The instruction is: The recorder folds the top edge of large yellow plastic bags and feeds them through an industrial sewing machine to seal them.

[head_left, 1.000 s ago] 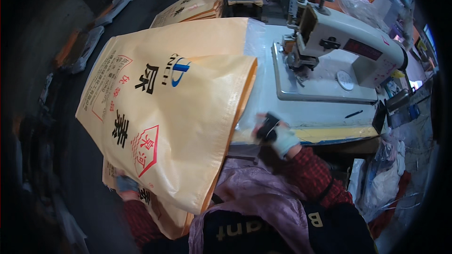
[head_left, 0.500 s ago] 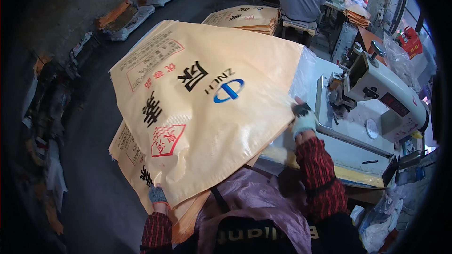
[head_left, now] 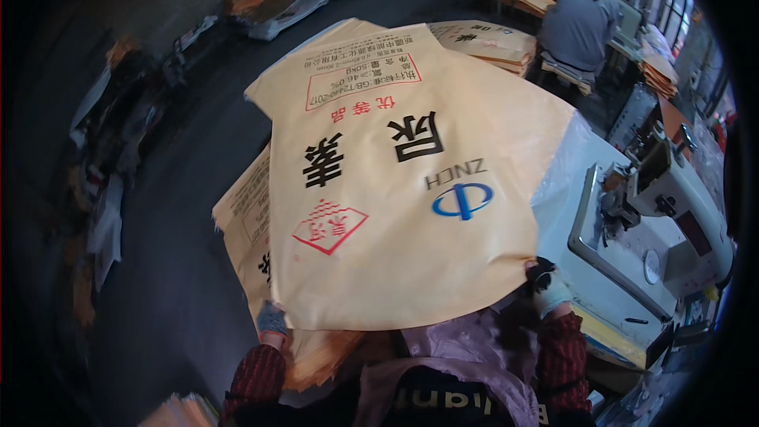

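A large tan printed sack (head_left: 371,285) is spread wide in front of me, its print upside down to me. My left hand (head_left: 271,320), in a grey glove, is closed on the sack's near left corner. At the near right corner, my right hand (head_left: 549,286), in a white and dark glove, grips the edge. Its fingertips are partly hidden. Under the sack's left side lies a stack of similar sacks (head_left: 241,225), whose layered edges also show below. A clear plastic liner (head_left: 565,154) shows beyond the sack's right edge.
To the right stands a white sewing machine (head_left: 686,225) on a pale table (head_left: 581,308). Ahead, a person in grey (head_left: 581,28) sits with their back to me, beside another sack pile (head_left: 498,47). Bundles of sacks (head_left: 288,12) lie along the far wall.
The sack has turned so that its near edge lies more level across my front. My right hand has come nearer to me with its corner. The whole view has shifted, moving the surroundings rightward.
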The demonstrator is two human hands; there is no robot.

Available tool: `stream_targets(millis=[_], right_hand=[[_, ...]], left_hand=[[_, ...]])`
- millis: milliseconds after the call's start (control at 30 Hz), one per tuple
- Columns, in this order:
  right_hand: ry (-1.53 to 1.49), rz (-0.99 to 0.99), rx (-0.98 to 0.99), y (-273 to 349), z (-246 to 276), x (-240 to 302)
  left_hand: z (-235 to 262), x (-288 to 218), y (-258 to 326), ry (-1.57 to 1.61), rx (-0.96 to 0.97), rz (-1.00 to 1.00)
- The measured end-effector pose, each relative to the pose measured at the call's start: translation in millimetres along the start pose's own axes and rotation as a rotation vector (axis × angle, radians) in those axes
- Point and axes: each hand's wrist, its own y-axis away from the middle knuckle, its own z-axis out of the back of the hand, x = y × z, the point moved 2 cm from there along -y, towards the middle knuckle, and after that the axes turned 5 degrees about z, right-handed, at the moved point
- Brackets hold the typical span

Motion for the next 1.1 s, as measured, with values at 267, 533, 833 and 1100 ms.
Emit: stream_targets(millis=[267,533,833,1100], right_hand=[[-0.522,-0.315,0.644,-23,-114,135],[-0.143,-0.397,0.446,-82,-210,158],[0.45,-0.005,0.349,-31,-351,-21],[0.214,-0.066,0.123,-53,-290,42]], left_hand=[[44,45,146,0.562,-0.272,0.939],[-54,80,132,0.207,-0.018,1.079],[31,51,118,0.38,0.259,0.911],[74,21,14,-0.034,0.154,0.803]])
